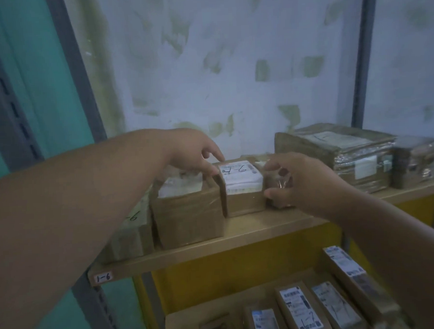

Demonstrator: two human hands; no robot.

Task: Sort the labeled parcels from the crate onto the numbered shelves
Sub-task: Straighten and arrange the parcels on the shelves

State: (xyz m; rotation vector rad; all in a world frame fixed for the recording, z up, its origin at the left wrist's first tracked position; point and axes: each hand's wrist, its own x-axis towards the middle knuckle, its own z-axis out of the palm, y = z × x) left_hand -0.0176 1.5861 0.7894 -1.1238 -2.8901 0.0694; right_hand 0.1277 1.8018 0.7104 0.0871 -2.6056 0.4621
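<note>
A small brown parcel (242,188) with a handwritten white label stands on the wooden shelf (264,227), whose front edge carries the tag "1-6" (103,277). My left hand (195,150) reaches over from the left; its fingertips and thumb touch the parcel's top left corner. My right hand (302,182) is just right of that parcel, with thumb and fingers curled round a small tape-wrapped parcel (281,181) that is mostly hidden by the hand. No crate is in view.
A larger brown box (188,216) and a parcel marked "-6" (131,231) stand to the left on the shelf. A big taped parcel (348,155) and a shiny small one (417,161) stand at right. Several flat labelled parcels (299,308) lie on the lower shelf. Grey uprights (80,71) flank the rack.
</note>
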